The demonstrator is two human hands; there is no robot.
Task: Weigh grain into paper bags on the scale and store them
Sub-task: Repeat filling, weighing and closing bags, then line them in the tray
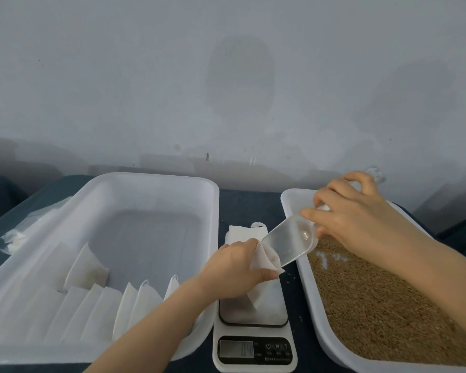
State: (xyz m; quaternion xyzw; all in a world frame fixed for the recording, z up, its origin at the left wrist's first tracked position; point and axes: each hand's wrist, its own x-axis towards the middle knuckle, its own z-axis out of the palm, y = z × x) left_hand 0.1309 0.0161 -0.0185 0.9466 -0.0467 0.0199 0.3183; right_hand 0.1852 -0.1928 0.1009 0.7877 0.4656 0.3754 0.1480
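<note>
Over scale (254, 331) — one bag (264, 261), one scoop (291, 240)

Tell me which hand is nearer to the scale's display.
Left. The left hand pinches a paper bag over the scale, behind the display; the right hand holds the scoop farther back, over the grain tray.

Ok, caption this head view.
Right hand tips a clear plastic scoop into a white paper bag held by left hand on digital scale.

White paper bag (262, 262) (mouth open) stands on scale (254, 332).
</note>
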